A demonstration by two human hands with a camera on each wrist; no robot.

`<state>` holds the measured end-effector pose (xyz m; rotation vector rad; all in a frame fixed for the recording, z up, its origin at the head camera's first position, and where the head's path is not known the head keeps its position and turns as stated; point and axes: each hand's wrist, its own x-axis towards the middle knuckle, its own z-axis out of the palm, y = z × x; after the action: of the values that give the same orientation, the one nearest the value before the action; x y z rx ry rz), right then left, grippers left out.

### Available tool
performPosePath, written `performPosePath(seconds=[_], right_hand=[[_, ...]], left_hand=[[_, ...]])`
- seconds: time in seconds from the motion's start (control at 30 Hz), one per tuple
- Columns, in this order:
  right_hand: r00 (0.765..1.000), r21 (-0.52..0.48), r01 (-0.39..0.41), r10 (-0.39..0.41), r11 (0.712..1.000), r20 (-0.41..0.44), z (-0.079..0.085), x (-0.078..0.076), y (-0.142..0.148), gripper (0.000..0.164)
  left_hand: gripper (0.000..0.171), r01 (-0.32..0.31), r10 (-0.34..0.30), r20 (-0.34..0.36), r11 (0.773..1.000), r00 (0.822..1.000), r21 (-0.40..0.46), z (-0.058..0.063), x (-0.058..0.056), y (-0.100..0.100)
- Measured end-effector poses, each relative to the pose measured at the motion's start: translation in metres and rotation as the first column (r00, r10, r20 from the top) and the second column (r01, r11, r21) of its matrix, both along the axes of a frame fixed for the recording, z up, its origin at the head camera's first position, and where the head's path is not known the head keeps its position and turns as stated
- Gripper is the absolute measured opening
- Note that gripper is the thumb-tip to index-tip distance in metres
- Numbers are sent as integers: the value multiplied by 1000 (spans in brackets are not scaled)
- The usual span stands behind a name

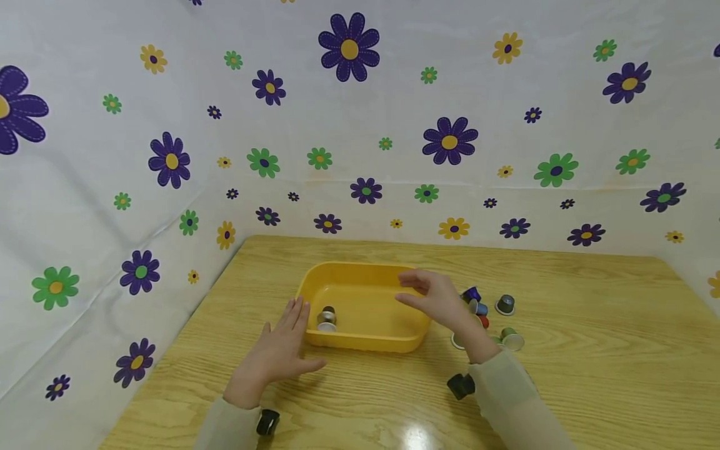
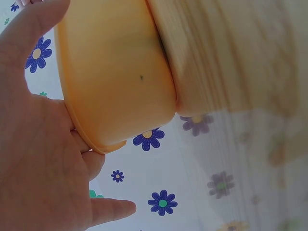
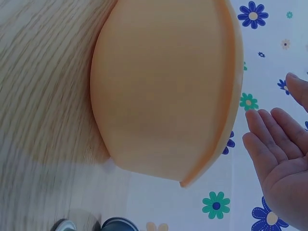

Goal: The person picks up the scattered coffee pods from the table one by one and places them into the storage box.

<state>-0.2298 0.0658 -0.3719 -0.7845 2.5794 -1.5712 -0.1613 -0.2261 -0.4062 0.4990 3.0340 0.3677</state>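
Note:
A yellow plastic tray [image 1: 365, 309] stands on the wooden table, with silver and dark coffee capsules [image 1: 327, 318] in its front left corner. My left hand [image 1: 277, 351] rests on the tray's left rim, fingers straight and thumb spread; the left wrist view shows the fingers against the rim [image 2: 72, 103]. Over the tray's right side hovers my right hand [image 1: 434, 300], its fingers extended and slightly bent. Nothing sits in its palm [image 3: 286, 180] in the right wrist view. Right of the tray, partly hidden by that hand, lies a group of coloured capsules [image 1: 478, 307].
A dark capsule [image 1: 505, 304] and a light green capsule [image 1: 512, 339] lie at the right of the group. Flower-patterned white sheeting [image 1: 388, 187] rises behind the table and along its left side. Wooden tabletop [image 1: 607, 331] extends to the right.

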Motion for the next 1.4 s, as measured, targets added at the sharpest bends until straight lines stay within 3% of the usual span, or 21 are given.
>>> performPosePath(seconds=[0.53, 0.93, 1.4], right_hand=[[996, 24, 85, -86, 996, 23, -1, 0, 15, 43], [995, -25, 96, -96, 995, 7, -4, -2, 28, 41], [991, -22, 120, -118, 993, 67, -4, -1, 39, 47]], left_hand=[[102, 7, -7, 6, 1000, 1000, 7, -1, 0, 0], [102, 5, -5, -3, 1000, 1000, 2, -1, -1, 0], [103, 1, 0, -4, 1000, 1000, 8, -1, -1, 0]])
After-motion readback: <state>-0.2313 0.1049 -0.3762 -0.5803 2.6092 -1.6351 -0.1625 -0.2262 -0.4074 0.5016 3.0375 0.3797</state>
